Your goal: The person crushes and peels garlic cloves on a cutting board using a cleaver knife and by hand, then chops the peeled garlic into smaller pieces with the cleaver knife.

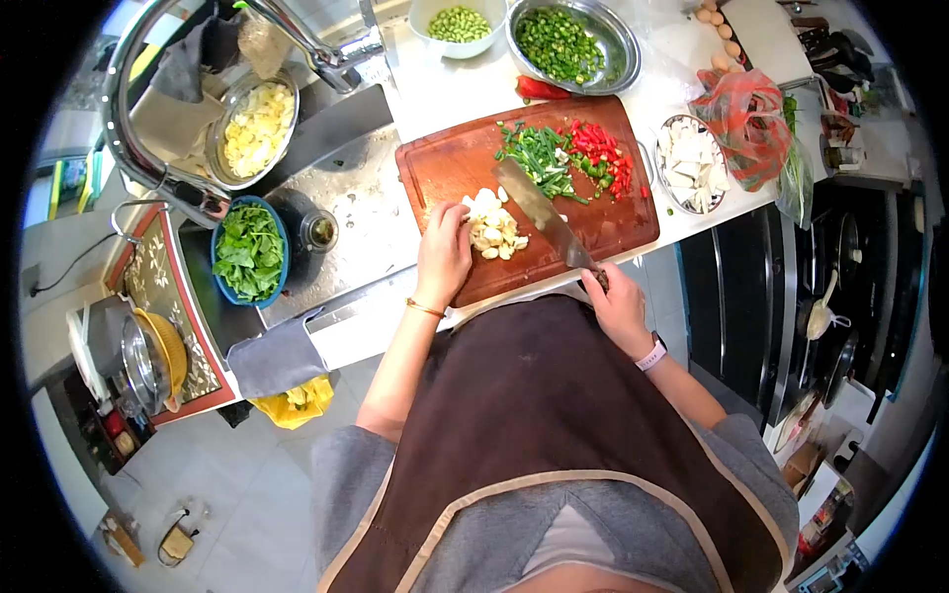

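On the brown cutting board (613, 222) lies a pile of peeled garlic cloves (492, 227). My left hand (445, 252) rests at the left side of this pile, fingers bent and touching the cloves; whether it grips one is hard to see. My right hand (618, 306) is wrapped round the handle of a kitchen knife (542, 213). The wide blade slants up and left across the board, between the garlic and the chopped green onion (539, 158). Chopped red chili (601, 153) sits at the board's upper right.
Behind the board stand a steel bowl of chopped green peppers (631, 59) and a bowl of green beans (420, 22). A dish of white pieces (694, 163) is to the right. The sink (366, 138) at left has a blue basin of greens (285, 237) and a faucet (331, 64).
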### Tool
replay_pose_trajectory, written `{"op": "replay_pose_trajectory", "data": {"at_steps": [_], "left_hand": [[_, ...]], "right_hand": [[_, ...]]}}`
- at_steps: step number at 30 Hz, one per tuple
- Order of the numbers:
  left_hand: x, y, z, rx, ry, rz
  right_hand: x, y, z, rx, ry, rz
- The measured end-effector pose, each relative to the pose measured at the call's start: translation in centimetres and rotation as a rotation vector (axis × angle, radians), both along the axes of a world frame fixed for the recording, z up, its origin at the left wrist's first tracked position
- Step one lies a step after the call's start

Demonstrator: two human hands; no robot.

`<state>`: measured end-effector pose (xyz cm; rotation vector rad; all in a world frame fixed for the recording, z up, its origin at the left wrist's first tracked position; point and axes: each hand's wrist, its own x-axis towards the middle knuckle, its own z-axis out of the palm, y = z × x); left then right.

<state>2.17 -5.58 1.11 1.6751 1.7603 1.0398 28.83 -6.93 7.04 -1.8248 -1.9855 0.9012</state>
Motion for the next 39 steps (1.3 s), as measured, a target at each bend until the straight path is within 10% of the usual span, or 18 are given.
{"op": "replay_pose_trajectory", "data": {"at_steps": [14, 24, 39], "left_hand": [[1.9, 2.8, -1.4, 0.261, 0.802, -0.935], [1.7, 4.3, -0.5, 0.143, 0.338, -0.255], [-2.3, 3.8, -2.2, 0.028, -0.096, -0.059]], "right_hand": [[0.2, 0.9, 1.7, -0.016, 0.091, -0.151], [0.7, -1.5, 0.1, -0.040, 0.098, -0.198], [-4.7, 0.3, 1.4, -0.042, -0.031, 0.054]]}}
